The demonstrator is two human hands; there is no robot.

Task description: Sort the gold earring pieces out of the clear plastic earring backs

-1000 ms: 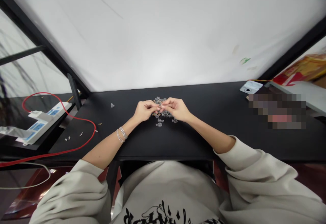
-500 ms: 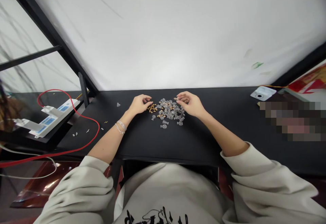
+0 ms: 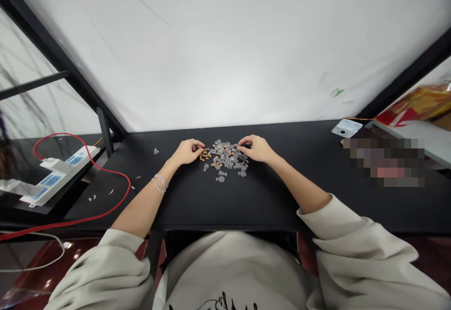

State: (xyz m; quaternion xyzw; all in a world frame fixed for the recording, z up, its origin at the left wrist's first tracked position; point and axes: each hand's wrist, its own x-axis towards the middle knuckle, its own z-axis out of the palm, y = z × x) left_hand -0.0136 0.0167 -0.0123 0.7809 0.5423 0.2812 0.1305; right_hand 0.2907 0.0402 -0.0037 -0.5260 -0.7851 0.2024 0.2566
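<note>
Left fingers curled, tips at the cork stoppers; right fingers curved, tips at the glass vials; whether either hand or its mate pinches a piece cannot be determined; stoppers and vials lie in one loose heap between the hands, on the black counter; bracelets on the left wrist; a stray vial sits farther left; beyond it, a red cable and a power strip.

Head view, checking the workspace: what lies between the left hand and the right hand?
The head view shows small clear bottles and tan bits between the left hand and right hand.
</note>
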